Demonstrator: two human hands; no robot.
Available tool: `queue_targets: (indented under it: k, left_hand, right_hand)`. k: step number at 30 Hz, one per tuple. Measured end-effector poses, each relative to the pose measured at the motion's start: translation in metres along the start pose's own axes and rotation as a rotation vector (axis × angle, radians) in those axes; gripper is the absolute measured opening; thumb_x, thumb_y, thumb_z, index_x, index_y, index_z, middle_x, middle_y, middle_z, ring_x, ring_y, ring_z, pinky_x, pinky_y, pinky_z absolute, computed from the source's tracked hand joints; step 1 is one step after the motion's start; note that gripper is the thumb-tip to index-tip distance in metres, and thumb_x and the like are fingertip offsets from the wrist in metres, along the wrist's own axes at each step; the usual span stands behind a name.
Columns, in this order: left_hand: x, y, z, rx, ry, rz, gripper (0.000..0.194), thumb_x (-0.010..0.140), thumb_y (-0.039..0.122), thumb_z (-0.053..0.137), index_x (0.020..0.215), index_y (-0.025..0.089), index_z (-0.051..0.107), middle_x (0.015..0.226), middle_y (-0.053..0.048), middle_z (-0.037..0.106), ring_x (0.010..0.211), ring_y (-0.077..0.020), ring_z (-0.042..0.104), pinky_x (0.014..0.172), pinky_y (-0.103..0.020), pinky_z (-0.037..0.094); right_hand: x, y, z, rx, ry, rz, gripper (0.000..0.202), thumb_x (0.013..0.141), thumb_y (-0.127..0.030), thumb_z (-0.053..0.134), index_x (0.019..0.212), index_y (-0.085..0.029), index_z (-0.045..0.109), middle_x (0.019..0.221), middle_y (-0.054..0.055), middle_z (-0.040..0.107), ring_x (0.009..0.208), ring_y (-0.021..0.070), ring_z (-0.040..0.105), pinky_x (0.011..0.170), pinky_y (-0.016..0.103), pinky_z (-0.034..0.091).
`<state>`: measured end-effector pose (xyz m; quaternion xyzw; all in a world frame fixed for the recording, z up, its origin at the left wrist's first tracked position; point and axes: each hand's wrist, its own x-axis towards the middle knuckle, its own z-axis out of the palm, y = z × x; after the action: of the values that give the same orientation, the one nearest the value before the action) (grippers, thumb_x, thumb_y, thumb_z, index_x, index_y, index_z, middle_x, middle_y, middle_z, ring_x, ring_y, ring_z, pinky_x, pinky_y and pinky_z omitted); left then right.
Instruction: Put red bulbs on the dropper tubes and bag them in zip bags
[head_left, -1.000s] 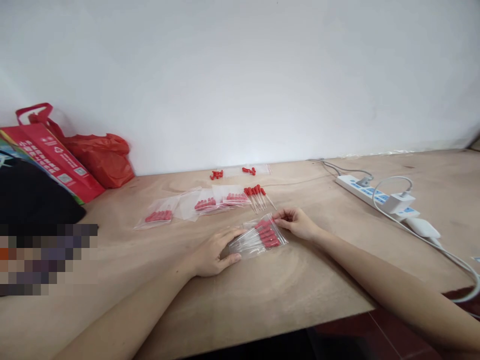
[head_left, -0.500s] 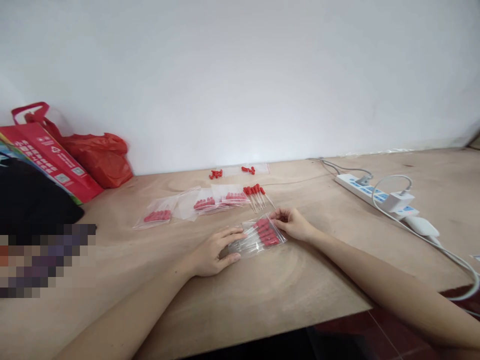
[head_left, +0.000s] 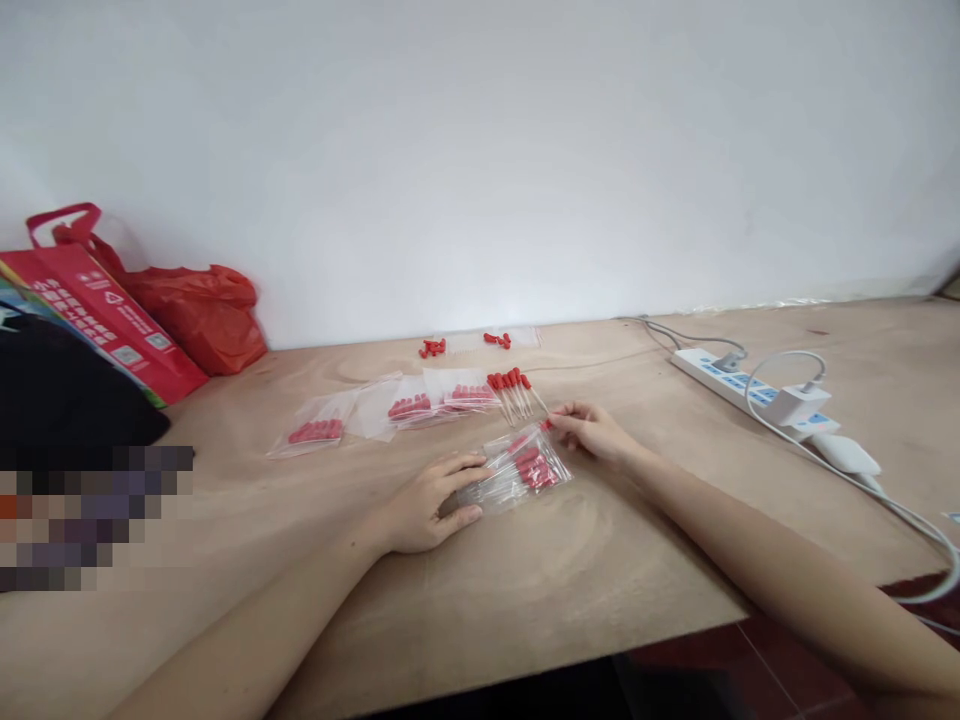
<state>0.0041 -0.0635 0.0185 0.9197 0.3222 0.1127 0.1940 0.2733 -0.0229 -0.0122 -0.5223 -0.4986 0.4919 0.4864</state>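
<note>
A clear zip bag [head_left: 501, 486] lies flat on the table, holding several thin sticks with red tips. My left hand [head_left: 429, 503] steadies its left end, fingers over the top and the thumb at the near edge. At the bag's upper right corner, my right hand [head_left: 589, 433] is closed in a pinch on a red-tipped stick [head_left: 545, 426]; how far this stick lies inside the bag is unclear. Just beyond, several loose red-tipped sticks [head_left: 510, 382] are laid side by side. Flat clear bags [head_left: 315, 431] with red-tipped contents lie to the left of these.
Small red pieces [head_left: 433, 348] and a clear bag [head_left: 525, 337] lie near the wall. On the right, a white power strip [head_left: 709, 372] carries a charger [head_left: 796, 403] and cables. Red bags [head_left: 202, 315] and a black item [head_left: 67, 400] stand at the left.
My right hand has shifted slightly up and right at the bag's corner, and a red tip now shows at its fingertips. The red tips in the bag look rearranged. My left hand stays put.
</note>
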Motion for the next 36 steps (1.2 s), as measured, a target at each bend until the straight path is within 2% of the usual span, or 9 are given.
queue_targets:
  k: [5,9,14,17,20,25,29,33,36]
  left_hand:
    - [0.009,0.004,-0.002,0.043,0.142,-0.027,0.040,0.078,0.038,0.050,0.114,0.023,0.048,0.117,-0.006,0.051,0.110,-0.0239,0.044,0.095,-0.041,0.032]
    - [0.036,0.005,-0.001,-0.053,0.232,-0.166,0.041,0.075,0.046,0.051,0.105,0.018,0.051,0.108,-0.008,0.055,0.101,-0.0229,0.050,0.087,-0.036,0.039]
    - [0.080,0.007,-0.004,-0.122,0.054,-0.345,0.079,0.047,0.055,0.070,0.112,0.017,0.046,0.101,-0.007,0.057,0.090,-0.0250,0.055,0.071,-0.032,0.044]
    - [0.092,0.009,-0.007,-0.120,-0.119,-0.408,0.063,0.042,0.051,0.073,0.091,0.016,0.056,0.081,-0.002,0.060,0.078,-0.0236,0.057,0.060,-0.028,0.042]
    - [0.085,0.009,-0.012,-0.162,-0.157,-0.359,0.043,0.047,0.047,0.071,0.073,0.016,0.056,0.073,0.001,0.059,0.075,-0.0218,0.057,0.058,-0.026,0.040]
    - [0.047,-0.004,-0.023,-0.474,0.017,-0.457,0.036,0.057,0.036,0.066,0.084,0.016,0.052,0.086,-0.002,0.063,0.083,-0.0208,0.059,0.065,-0.028,0.045]
    - [0.017,-0.028,-0.046,-0.751,0.269,-0.572,0.046,0.052,0.030,0.070,0.094,0.018,0.056,0.091,-0.004,0.066,0.085,-0.0223,0.061,0.072,-0.033,0.048]
    - [0.001,-0.053,-0.081,-0.834,0.577,-0.534,0.040,0.044,0.030,0.076,0.079,0.015,0.063,0.080,-0.004,0.069,0.083,-0.0240,0.062,0.076,-0.036,0.049]
    - [0.003,-0.073,-0.100,-0.766,0.748,-0.373,0.040,0.048,0.030,0.076,0.082,0.014,0.065,0.091,-0.005,0.067,0.094,-0.0247,0.059,0.083,-0.037,0.047]
  right_hand:
    - [0.011,-0.002,-0.035,0.164,0.258,-0.016,0.024,0.064,-0.040,0.061,0.065,-0.021,0.047,0.067,0.003,0.060,0.055,0.0116,0.053,0.045,0.022,0.041]
    - [0.020,0.002,-0.046,0.200,0.375,0.012,0.022,0.067,-0.039,0.057,0.064,-0.022,0.043,0.059,0.000,0.054,0.046,0.0097,0.047,0.042,0.022,0.039]
    - [0.021,0.008,-0.041,0.217,0.344,0.017,0.020,0.068,-0.038,0.058,0.066,-0.022,0.046,0.057,-0.002,0.052,0.042,0.0076,0.042,0.039,0.021,0.034]
    - [0.021,0.011,-0.040,0.217,0.329,-0.003,0.022,0.066,-0.039,0.059,0.066,-0.022,0.047,0.056,-0.003,0.052,0.042,0.0077,0.042,0.040,0.022,0.034]
    - [0.021,0.012,-0.040,0.216,0.321,-0.007,0.023,0.065,-0.040,0.060,0.065,-0.022,0.047,0.055,-0.003,0.052,0.042,0.0080,0.042,0.041,0.023,0.034]
    - [0.019,0.010,-0.038,0.216,0.316,-0.007,0.023,0.064,-0.040,0.061,0.064,-0.022,0.048,0.054,-0.003,0.051,0.042,0.0079,0.042,0.042,0.022,0.034]
    - [0.019,0.012,-0.037,0.158,0.299,-0.038,0.024,0.065,-0.044,0.059,0.063,-0.022,0.047,0.054,-0.003,0.052,0.043,0.0092,0.042,0.043,0.024,0.035]
    - [0.021,0.015,-0.039,0.119,0.290,-0.066,0.027,0.064,-0.047,0.059,0.063,-0.022,0.047,0.055,-0.002,0.053,0.043,0.0098,0.043,0.043,0.024,0.035]
    - [0.021,0.015,-0.039,0.137,0.286,-0.059,0.028,0.063,-0.046,0.060,0.063,-0.022,0.047,0.054,-0.003,0.052,0.043,0.0091,0.042,0.043,0.023,0.035]
